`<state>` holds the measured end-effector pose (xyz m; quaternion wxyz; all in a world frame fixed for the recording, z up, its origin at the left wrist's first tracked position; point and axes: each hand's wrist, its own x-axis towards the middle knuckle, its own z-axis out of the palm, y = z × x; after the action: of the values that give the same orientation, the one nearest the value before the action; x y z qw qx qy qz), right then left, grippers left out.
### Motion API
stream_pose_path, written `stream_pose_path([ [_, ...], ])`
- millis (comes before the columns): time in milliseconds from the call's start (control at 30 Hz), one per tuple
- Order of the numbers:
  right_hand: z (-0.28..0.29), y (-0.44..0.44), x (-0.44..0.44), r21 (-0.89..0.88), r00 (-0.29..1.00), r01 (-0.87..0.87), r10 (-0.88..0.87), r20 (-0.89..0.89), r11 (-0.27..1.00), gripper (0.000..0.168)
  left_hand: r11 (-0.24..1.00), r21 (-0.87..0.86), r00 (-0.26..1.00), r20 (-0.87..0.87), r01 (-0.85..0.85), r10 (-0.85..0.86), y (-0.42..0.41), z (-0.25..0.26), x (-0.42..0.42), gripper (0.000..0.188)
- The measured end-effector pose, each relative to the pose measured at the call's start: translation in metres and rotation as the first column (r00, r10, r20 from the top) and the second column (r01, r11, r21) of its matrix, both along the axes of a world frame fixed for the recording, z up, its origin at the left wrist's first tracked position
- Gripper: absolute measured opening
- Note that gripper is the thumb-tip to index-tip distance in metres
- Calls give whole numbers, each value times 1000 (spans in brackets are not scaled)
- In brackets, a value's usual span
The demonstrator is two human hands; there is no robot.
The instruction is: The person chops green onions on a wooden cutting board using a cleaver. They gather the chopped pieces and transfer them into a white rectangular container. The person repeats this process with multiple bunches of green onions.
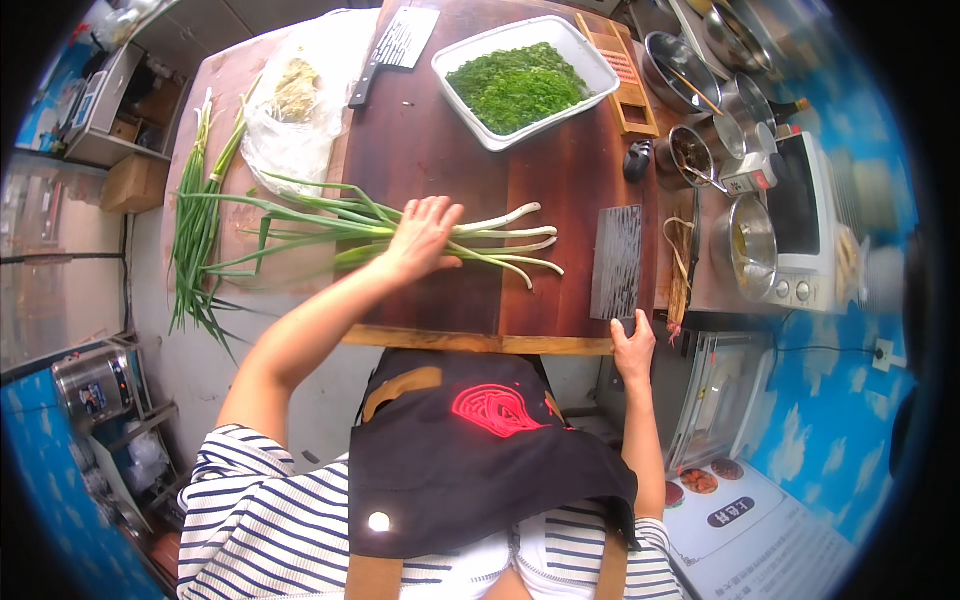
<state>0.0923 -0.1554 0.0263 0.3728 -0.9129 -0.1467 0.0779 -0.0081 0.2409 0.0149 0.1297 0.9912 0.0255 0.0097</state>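
Observation:
My left hand (424,238) rests over a bunch of scallions (322,227) lying crosswise on a dark wooden cutting board (450,172). Their white ends (517,232) fan out to the right of it, and the green leaves trail left past the board's edge. At the board's front right corner my right hand (634,346) grips the handle of a cleaver (616,262), whose blade lies flat on or just above the wood, pointing away from me. The palm hides most of that handle. Chopped greens (521,86) fill much of a white plastic tub (495,142) at the back.
A second cleaver (405,39) lies at the back left, near a plastic bag (289,146) and more scallions (196,217). Along the right are a wooden grater (619,71), a black knife sharpener (637,160), a tied dried bundle (679,270), steel bowls (742,247) and a microwave oven (799,217).

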Motion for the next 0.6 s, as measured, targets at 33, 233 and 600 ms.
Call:
stream_pose_path([
  [33, 6, 6, -7, 40, 1000, -1, 1, 12, 999, 19, 999, -10, 999, 10, 39, -39, -11, 2, 7, 93],
  [233, 7, 11, -32, -83, 996, 84, -85, -9, 993, 40, 975, -111, 981, 20, 194, -193, -58, -14, 54, 74],
  [600, 0, 17, -40, -30, 997, 80, -81, -21, 996, 32, 974, -194, 973, 219, 116, -73, -81, -36, 50, 50],
])
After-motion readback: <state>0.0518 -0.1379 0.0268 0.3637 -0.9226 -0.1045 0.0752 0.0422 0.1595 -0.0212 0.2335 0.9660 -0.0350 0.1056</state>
